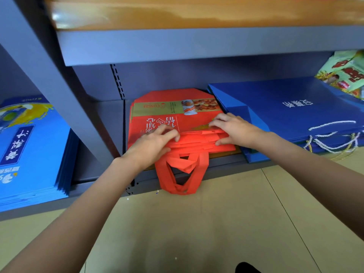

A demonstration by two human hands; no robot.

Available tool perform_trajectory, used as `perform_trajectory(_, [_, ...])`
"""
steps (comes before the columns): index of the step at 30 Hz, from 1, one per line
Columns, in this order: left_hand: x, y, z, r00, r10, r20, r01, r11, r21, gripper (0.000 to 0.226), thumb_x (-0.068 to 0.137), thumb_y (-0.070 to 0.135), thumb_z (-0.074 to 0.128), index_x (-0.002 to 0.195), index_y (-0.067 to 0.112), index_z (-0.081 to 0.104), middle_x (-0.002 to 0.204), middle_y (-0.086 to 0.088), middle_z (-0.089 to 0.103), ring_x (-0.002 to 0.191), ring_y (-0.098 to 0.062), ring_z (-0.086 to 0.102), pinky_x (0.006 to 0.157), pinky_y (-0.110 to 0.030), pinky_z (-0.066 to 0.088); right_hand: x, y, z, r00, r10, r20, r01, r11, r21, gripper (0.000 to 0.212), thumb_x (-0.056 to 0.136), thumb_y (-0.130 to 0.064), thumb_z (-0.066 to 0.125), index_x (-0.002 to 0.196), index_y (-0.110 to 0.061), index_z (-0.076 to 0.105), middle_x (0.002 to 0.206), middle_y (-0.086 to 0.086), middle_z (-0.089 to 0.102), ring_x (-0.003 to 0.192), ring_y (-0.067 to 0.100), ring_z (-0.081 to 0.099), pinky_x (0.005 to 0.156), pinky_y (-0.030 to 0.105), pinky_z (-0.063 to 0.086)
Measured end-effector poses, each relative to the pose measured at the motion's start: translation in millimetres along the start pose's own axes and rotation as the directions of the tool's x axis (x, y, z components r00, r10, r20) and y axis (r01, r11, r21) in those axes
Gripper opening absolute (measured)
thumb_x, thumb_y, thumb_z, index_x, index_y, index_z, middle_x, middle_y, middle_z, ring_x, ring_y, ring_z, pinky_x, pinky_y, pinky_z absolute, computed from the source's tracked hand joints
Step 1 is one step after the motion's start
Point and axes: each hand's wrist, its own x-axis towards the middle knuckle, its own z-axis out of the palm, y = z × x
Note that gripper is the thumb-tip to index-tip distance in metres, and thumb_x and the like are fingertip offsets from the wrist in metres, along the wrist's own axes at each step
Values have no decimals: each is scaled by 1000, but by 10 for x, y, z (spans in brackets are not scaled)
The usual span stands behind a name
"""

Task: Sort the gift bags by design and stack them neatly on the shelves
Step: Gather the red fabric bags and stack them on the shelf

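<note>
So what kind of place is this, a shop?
Probably a shop's stockroom or storage corner: grey metal shelves hold flat stacks of red bags, dark blue bags and light blue bags, sorted by design.

Grey metal shelving point(177, 46) with a slotted upright point(118, 81), wooden board point(197, 14) above; pale tan tiled floor point(216, 223) below, evenly lit.
</note>
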Motion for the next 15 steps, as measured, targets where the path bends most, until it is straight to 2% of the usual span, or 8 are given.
perform_trajectory(4, [90,43,-191,997,-34,-66,32,999,-35,32,90,4,49,113,25,45,125,-1,45,102,-29,55,91,-38,43,-82,36,-52,958,52,-283,12,975,220,44,87,-33,62,125,-13,55,124,6,51,119,25,46,100,34,35])
perform_trajectory(7, [139,66,-300,985,-47,-167,43,999,-29,37,90,2,43,102,36,35,121,-3,49,93,-35,57,87,-42,46,-28,57,-156,895,146,-421,-9,951,310,36,85,-30,64,115,-10,62,111,9,57,110,27,52,96,34,38])
perform_trajectory(9, [144,48,-317,980,-60,-188,57,998,-20,41,88,-2,43,99,37,36,122,-1,49,89,-36,58,81,-43,48,15,21,-197,865,184,-467,-19,942,335,40,84,-30,66,117,-10,60,114,11,54,111,29,50,98,35,37])
perform_trajectory(10, [137,46,-311,978,-76,-194,79,997,5,43,85,-4,45,101,36,40,122,2,48,88,-35,59,78,-42,49,12,-8,-202,838,197,-508,-27,946,323,44,83,-30,67,120,-9,58,119,12,50,113,30,47,100,37,36])
perform_trajectory(12, [106,56,-294,972,-126,-198,145,986,84,43,84,-4,47,108,31,51,128,3,45,94,-35,59,75,-40,50,-64,-64,-194,732,163,-661,-27,977,211,49,81,-28,69,123,-8,54,124,14,47,112,31,43,96,42,36])
perform_trajectory(14, [73,48,-253,967,-186,-173,216,960,179,47,89,2,44,123,34,52,139,2,37,104,-35,55,77,-40,47,-167,-109,-130,656,14,-755,5,1000,23,41,79,-28,67,115,-10,57,117,14,51,103,27,42,84,41,36])
perform_trajectory(15, [52,46,-225,967,-206,-151,235,948,214,53,91,4,41,131,38,46,145,4,30,109,-35,53,78,-40,47,-212,-118,-61,659,-76,-748,35,997,-70,36,79,-29,67,109,-11,59,112,13,53,98,26,41,80,39,34])
